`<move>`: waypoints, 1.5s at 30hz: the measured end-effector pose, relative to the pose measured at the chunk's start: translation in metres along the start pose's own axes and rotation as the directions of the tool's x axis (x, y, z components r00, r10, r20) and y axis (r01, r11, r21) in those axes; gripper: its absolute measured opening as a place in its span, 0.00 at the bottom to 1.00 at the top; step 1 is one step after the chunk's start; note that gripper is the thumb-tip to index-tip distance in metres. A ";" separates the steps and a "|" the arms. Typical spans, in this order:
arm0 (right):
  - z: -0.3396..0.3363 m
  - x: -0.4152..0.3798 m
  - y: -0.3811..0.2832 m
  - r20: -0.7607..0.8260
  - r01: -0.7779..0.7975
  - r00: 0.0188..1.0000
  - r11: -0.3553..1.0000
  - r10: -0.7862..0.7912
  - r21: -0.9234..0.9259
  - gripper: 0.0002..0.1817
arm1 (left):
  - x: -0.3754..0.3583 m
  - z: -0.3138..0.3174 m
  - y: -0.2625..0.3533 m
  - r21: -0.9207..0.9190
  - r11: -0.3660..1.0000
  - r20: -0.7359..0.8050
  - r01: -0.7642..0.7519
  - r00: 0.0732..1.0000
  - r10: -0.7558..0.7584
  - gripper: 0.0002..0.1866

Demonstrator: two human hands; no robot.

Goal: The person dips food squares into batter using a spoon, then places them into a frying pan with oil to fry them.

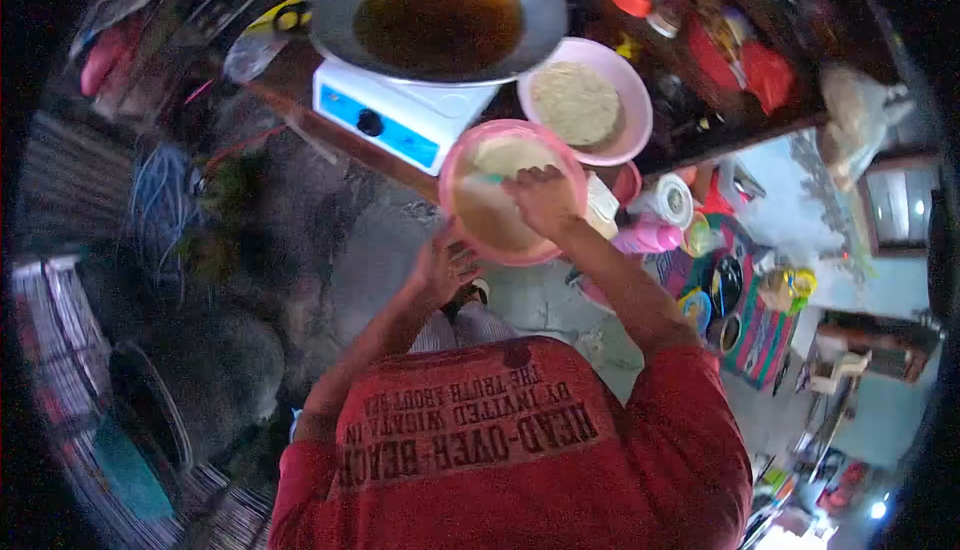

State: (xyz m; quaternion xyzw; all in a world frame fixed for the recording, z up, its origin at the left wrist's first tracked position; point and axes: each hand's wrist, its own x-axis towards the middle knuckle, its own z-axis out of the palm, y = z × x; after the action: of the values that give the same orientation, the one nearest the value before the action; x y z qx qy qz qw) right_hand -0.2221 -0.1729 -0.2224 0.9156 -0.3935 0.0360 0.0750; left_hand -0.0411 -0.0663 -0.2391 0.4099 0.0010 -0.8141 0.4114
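While the person stands at the counter, the scene reads as follows, largest thing first.

Shirt: red shirt (520, 450), upside down to this view; legible print "HEAD-OVER-BEACH"; the smaller lines above it are too blurred to read with confidence.
Wok: wide metal wok (440, 15) holding dark brown oil, seated on the stove.
Stove: white and blue single burner (395, 115) with one black knob; no brand legible.
Near bowl: pink bowl (512, 195) of pale batter, at the counter's edge just in front of the stove.
Far bowl: second pink bowl (588, 102), pale crumbly contents, touching the near bowl's far rim.
Right hand (542, 200): inside the near bowl, fingers curled narrow in the batter; what they pinch, cannot tell.
Left hand (445, 268): under the near bowl's rim, fingers loosely spread; contact uncertain.
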 end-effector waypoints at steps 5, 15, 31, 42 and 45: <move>-0.039 -0.046 0.003 0.311 -0.070 0.947 0.997 0.077 -0.033 0.12 | 0.004 -0.007 -0.003 0.007 1.000 0.028 -0.027 0.999 0.027 0.26; 0.072 -0.113 0.133 0.279 -0.828 0.526 0.411 0.803 0.380 0.33 | -0.005 0.013 0.004 0.050 0.999 -0.111 0.007 0.994 -0.001 0.24; 0.009 -0.121 0.112 0.198 -0.122 0.589 -0.156 0.783 0.980 0.20 | 0.001 0.012 -0.024 0.609 0.554 -0.123 -0.567 0.623 0.772 0.25; -0.037 -0.044 -0.026 0.431 -0.346 0.728 -0.258 0.532 0.902 0.12 | 0.003 0.083 -0.028 0.387 0.857 -0.020 -0.342 0.926 0.378 0.26; -0.020 -0.038 -0.040 -0.142 -0.057 0.748 0.275 0.648 0.960 0.13 | -0.012 0.095 -0.025 0.160 0.810 0.017 -0.564 0.822 0.569 0.24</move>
State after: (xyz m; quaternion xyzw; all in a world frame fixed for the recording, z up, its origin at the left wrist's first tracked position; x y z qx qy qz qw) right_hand -0.2191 -0.1152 -0.2115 0.6290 -0.4705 0.5069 -0.3549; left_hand -0.1176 -0.0741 -0.1766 0.4358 -0.1790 -0.6453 0.6013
